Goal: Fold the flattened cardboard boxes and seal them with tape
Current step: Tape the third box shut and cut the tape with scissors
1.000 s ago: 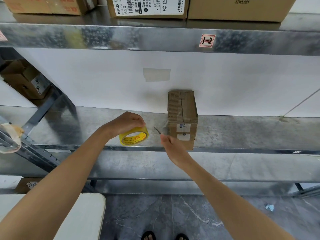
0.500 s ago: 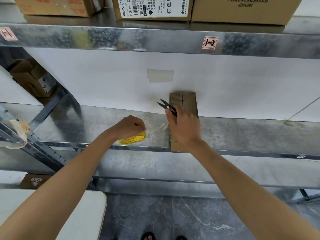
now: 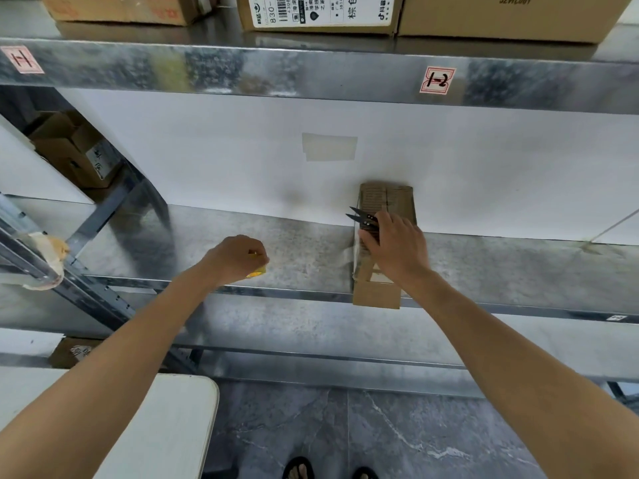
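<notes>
We see the left hand (image 3: pixel 238 259) at centre left of the frame, knuckles up and fingers curled down over the tape roll (image 3: pixel 257 271). The hand grasps the roll and covers most of it. Only a small yellow part shows beneath the fingers. The roll sits on the metal shelf (image 3: pixel 311 257), well apart from the box.

The right hand (image 3: pixel 397 250) is at centre right, lying on top of the box (image 3: pixel 377 295). It grasps the black scissors (image 3: pixel 363 219) between thumb and fingers. The blades are parted and point toward the upper left of the frame. We cannot tell how hard the hand bears on the cardboard.

The box is small, brown and closed. It stands lengthwise on the shelf just right of centre. Its far end meets the white back panel (image 3: pixel 207 160). Its near end reaches over the shelf's front edge.

Other items in view:
- A patch of pale tape (image 3: pixel 329 146) is on the back panel, above and left of the box.
- An upper shelf (image 3: pixel 311 69) crosses the top of the frame and carries a red-bordered label (image 3: pixel 437 80) at upper right.
- Cartons (image 3: pixel 321 12) stand on the upper shelf, one with a printed shipping sticker.
- A white tabletop (image 3: pixel 166 426) fills the lower left corner.
- Sandalled feet (image 3: pixel 299 470) stand on the grey veined floor (image 3: pixel 415 444) at the bottom edge.
</notes>
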